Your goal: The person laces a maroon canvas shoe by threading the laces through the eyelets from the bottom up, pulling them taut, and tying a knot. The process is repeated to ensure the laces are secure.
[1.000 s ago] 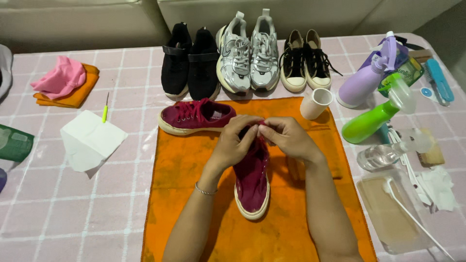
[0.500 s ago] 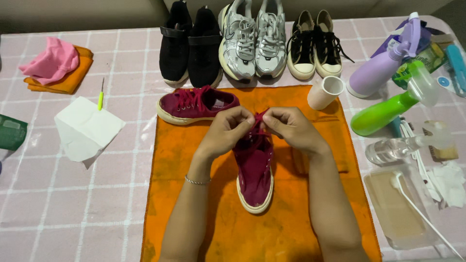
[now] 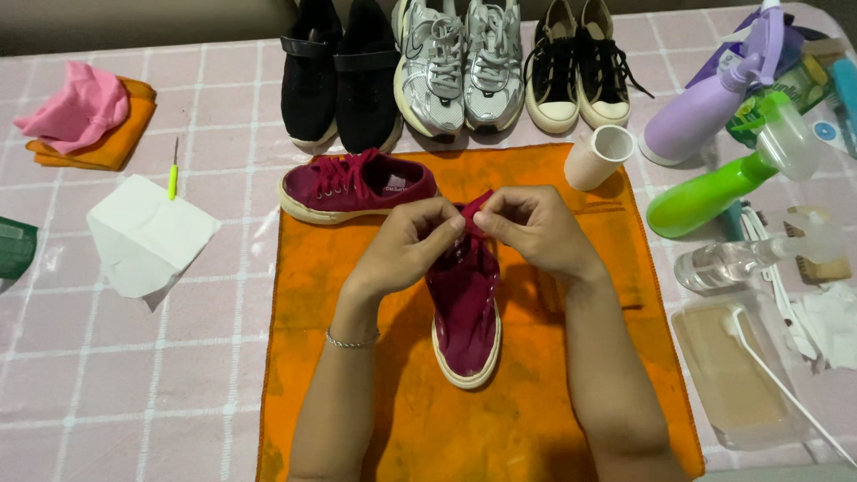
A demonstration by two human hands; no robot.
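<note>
Both hands, the left hand (image 3: 412,245) and right hand (image 3: 527,230), pinched the tongue of a maroon shoe (image 3: 464,312) lying toe-near on an orange towel (image 3: 536,419) that shielded the table, its laced mate (image 3: 353,187) set aside just beyond on the left.

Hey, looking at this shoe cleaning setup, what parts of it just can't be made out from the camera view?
- Head view: the back end of the maroon shoe is covered by the left hand and right hand; what the fingers pinch is unclear.
- The black shoes and grey trainers are cut off by the top edge.
- The green thing is cut off by the left edge.
- The clear bottle is blurred.
</note>
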